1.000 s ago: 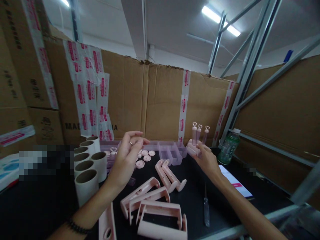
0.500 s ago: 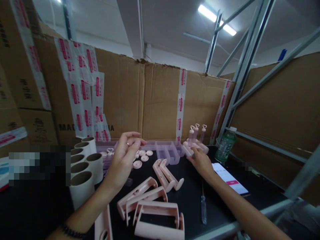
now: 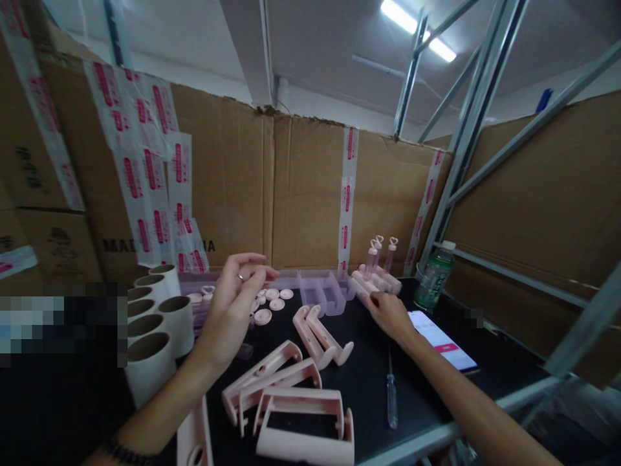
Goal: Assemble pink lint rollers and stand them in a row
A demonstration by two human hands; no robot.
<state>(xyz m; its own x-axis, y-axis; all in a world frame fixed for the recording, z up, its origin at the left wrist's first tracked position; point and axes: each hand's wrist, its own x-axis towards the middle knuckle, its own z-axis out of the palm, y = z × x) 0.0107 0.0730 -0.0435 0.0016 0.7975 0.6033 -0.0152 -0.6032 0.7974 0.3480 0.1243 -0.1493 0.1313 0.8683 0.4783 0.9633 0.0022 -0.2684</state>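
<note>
My left hand [image 3: 233,304] hovers over the table, fingers loosely bent and apart, with nothing visible in them. Beyond it lie several small pink round caps [image 3: 275,303]. At the back right, my right hand [image 3: 392,316] has its fingers bent around the near end of a pink rounded holder [image 3: 363,283]; its fingertips are partly hidden. Standing among the pink holders are three clear tubes [image 3: 389,257] with heart-shaped pink tops. Between my arms lie several pink bracket frames [image 3: 301,446] and two slim pink brackets [image 3: 323,336].
White cardboard tubes [image 3: 149,378] stand at left. A lilac clear divided tray [image 3: 315,294] lies along the cardboard wall [image 3: 310,194]. Right of centre are a screwdriver [image 3: 392,401], a phone [image 3: 449,346] and a green bottle [image 3: 435,278]. Metal shelf posts [image 3: 466,123] rise at right.
The view has shifted slightly, moving the whole scene a little left and up. Both hands keep nearly the same places, the right still at the pink holder.
</note>
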